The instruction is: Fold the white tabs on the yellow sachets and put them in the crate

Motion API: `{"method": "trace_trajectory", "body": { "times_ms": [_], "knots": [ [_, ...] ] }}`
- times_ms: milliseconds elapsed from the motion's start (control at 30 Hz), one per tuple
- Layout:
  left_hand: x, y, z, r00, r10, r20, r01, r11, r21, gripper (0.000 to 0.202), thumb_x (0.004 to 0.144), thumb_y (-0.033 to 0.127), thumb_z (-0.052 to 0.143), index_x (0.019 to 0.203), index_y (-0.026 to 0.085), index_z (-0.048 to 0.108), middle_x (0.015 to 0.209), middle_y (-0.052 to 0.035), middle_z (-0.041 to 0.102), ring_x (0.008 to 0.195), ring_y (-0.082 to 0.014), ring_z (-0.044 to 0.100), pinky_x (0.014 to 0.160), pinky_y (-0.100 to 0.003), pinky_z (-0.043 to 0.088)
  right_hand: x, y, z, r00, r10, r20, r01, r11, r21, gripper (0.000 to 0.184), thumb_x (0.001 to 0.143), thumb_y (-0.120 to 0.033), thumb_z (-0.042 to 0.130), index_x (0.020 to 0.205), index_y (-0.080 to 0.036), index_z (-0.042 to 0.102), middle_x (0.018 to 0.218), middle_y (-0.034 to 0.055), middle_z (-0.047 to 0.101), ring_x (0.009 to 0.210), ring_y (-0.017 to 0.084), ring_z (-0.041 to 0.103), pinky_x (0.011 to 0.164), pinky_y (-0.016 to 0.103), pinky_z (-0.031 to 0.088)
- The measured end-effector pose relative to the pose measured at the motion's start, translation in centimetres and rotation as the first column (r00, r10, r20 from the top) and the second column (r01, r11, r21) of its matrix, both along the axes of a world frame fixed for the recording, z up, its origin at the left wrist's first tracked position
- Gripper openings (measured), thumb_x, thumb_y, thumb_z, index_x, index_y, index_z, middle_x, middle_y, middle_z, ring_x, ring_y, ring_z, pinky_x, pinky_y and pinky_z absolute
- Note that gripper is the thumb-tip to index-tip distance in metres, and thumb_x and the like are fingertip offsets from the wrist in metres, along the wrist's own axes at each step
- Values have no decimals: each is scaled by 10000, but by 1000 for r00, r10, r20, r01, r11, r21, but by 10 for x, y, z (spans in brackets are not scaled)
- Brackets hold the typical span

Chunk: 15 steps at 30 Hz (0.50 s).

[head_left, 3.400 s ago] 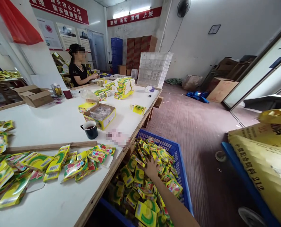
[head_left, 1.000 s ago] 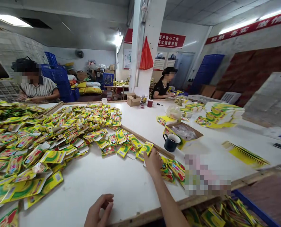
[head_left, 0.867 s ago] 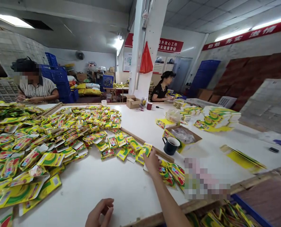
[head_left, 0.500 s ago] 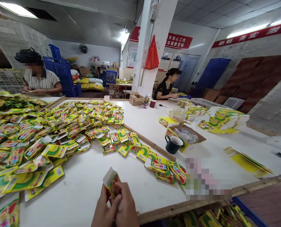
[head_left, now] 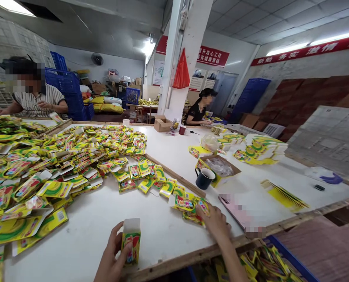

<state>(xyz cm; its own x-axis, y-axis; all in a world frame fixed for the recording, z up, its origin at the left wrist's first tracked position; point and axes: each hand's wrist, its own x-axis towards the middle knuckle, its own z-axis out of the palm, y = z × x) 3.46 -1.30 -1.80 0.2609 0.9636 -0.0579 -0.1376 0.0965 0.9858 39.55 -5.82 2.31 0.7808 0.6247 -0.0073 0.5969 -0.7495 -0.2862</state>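
Carton point(head_left: 135, 238) in left hand point(head_left: 113, 255), lettering part-hidden

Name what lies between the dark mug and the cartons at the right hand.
The head view shows a wooden strip on the white table between the dark mug and the cartons at the right hand.

White painted pillar point(head_left: 196, 35) rises beyond broad white-topped table point(head_left: 89, 219), edged in wood. Lit white tube lamp point(head_left: 339, 37) above red white-lettered banner point(head_left: 297, 53) on pale wall point(head_left: 282, 70). Reddish-brown floor point(head_left: 339, 250) at lower right.
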Motion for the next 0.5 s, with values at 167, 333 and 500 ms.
{"method": "trace_trajectory", "body": {
  "times_ms": [167,333,500],
  "knots": [
    [3,-7,-4,993,-14,120,11,1000,22,674,820,528,586,1354,286,255,1112,-83,671,952,-251,659,801,-331,526,-71,19,-34,976,174,127,-190,974,121,559,797,-554,558,1227,-201,611,1258,180,554,1148,380,515,901,544,422],
    [-1,-6,-10,993,-41,112,34,997,68,548,822,509,597,1280,263,423,1218,-88,634,1049,-262,628,873,-345,523,-130,39,-55,949,317,3,-281,837,469,559,789,-525,589,1224,-174,592,1270,200,559,1176,387,519,913,549,440],
    [-9,-3,-5,998,-54,-12,55,992,112,404,813,483,619,1123,222,622,1176,-80,671,1086,-279,617,909,-327,515,-164,25,-36,844,531,-81,-295,584,756,363,858,-421,559,1155,-217,608,1236,129,591,1181,300,527,993,441,423]
  ]
}}
